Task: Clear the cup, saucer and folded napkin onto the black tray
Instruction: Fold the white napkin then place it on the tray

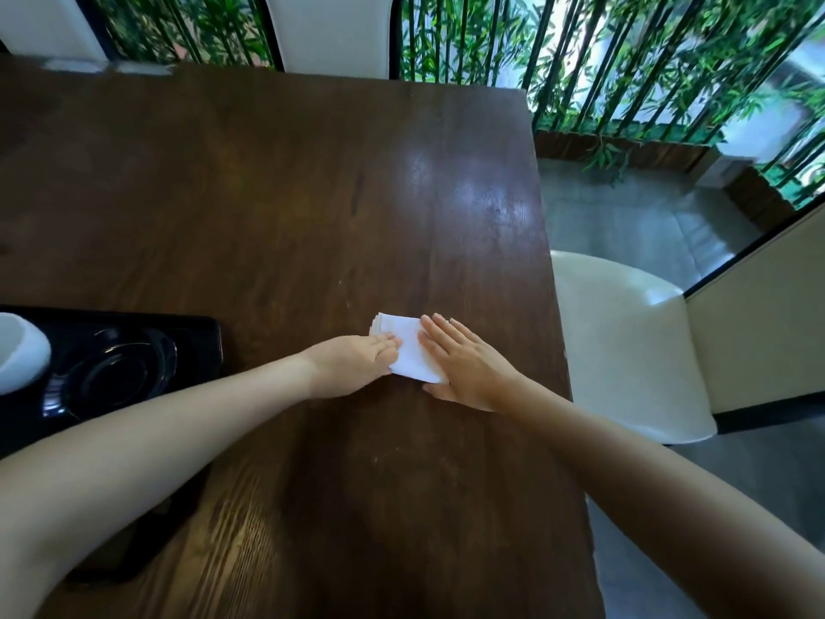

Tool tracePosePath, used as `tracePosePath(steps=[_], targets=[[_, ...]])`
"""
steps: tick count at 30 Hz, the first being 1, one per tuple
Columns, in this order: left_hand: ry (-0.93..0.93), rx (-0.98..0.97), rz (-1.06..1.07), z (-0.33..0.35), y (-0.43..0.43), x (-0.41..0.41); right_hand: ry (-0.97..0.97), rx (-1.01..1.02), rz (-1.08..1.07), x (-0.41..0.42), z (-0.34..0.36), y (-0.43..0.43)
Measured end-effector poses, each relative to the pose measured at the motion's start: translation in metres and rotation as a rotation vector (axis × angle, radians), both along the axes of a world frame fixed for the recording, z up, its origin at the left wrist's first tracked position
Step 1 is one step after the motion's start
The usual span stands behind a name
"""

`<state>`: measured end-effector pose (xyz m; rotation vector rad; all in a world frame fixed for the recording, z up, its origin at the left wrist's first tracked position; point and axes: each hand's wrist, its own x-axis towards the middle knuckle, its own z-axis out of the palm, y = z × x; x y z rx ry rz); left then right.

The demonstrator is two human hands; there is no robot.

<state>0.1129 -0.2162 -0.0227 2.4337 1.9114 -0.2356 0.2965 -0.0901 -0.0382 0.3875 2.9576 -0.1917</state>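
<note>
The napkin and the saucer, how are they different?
The napkin is white and square-cornered, while the saucer is black, round and shiny. The napkin lies on the bare wooden table, but the saucer already sits on the black tray. Both hands touch the napkin, the left hand at one side and the right hand flat on the other; nothing touches the saucer. Both lie flat.

bare tabletop [312,194] toward tray [196,337]

Both arms outstretched, left hand [357,361] and right hand [466,364] flat.
</note>
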Motion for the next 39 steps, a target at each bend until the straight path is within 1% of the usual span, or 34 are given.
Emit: tracePosePath(steps=[1,2,3,4,5,6,8,10,11,13,15,16,18,20,21,24,27,29,33,39], targets=[[-0.071,0.023,0.129,0.010,0.003,-0.001,0.043,-0.027,-0.008,0.001,0.004,-0.001],[-0.164,0.002,0.222,0.019,0.008,-0.003,0.088,-0.063,-0.024,0.002,0.009,0.000],[-0.232,-0.113,0.236,0.028,0.013,-0.004,0.137,-0.103,-0.053,0.003,0.017,0.001],[-0.326,-0.186,0.250,0.039,0.018,-0.004,0.182,-0.146,-0.097,0.004,0.025,0.003],[-0.402,-0.200,0.259,0.053,0.024,-0.005,0.218,-0.192,-0.156,0.004,0.036,0.007],[-0.475,-0.188,0.269,0.067,0.029,-0.007,0.247,-0.238,-0.219,0.003,0.048,0.011],[-0.556,-0.157,0.304,0.095,0.036,-0.009,0.317,-0.340,-0.317,-0.001,0.075,0.022],[-0.639,-0.106,0.374,0.121,0.043,-0.014,0.407,-0.458,-0.372,-0.005,0.107,0.033],[-0.714,-0.069,0.417,0.133,0.046,-0.016,0.457,-0.487,-0.381,-0.007,0.124,0.038],[-0.947,-0.022,0.490,0.161,0.047,-0.016,0.550,-0.519,-0.399,-0.011,0.160,0.047],[-1.145,0.054,0.505,0.187,0.049,-0.011,0.650,-0.556,-0.429,-0.014,0.194,0.054],[-1.214,0.121,0.508,0.198,0.051,-0.008,0.712,-0.594,-0.447,-0.016,0.209,0.057],[-1.333,0.316,0.540,0.218,0.059,0.003,0.821,-0.663,-0.488,-0.021,0.237,0.062],[-1.418,0.524,0.600,0.238,0.071,0.014,0.900,-0.631,-0.509,-0.028,0.263,0.063],[-1.410,0.622,0.630,0.249,0.077,0.019,0.943,-0.593,-0.517,-0.033,0.275,0.062],[-1.286,0.876,0.664,0.275,0.091,0.030,1.095,-0.469,-0.529,-0.045,0.302,0.055],[-1.173,1.027,0.623,0.288,0.099,0.033,1.210,-0.400,-0.566,-0.055,0.316,0.046],[-1.109,1.086,0.631,0.289,0.099,0.031,1.239,-0.388,-0.576,-0.061,0.318,0.040],[-1.050,1.169,0.682,0.277,0.083,0.022,1.234,-0.390,-0.545,-0.078,0.305,0.026],[-0.938,1.245,0.838,0.250,0.012,-0.016,1.176,-0.464,-0.417,-0.133,0.276,-0.026]])
